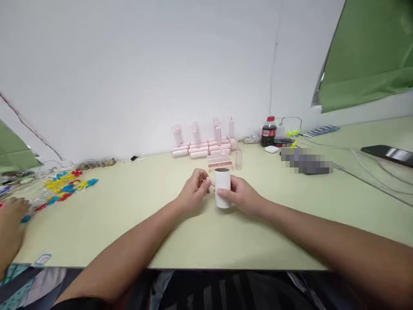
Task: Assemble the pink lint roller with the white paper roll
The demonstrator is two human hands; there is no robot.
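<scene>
My right hand [243,196] is wrapped around a white roll [222,189], thumb across its front. The roll stands nearly upright, and its dark hollow top faces up. Just left of it, my left hand [195,189] has its fingers closed in a pinch, with a small pale pink piece showing at the fingertips; its kind is too small to make out. Behind the hands lie a pink open-topped case [220,165] and an upright clear pinkish tube [238,159].
Several pink-and-white boxes [199,151] with clear tubes on top stand against the wall. To the right are a cola bottle [268,132], a white case [271,149], cables and a dark phone [389,154]. Colourful plastic pieces [61,184] and another person's hand [13,219] are at left.
</scene>
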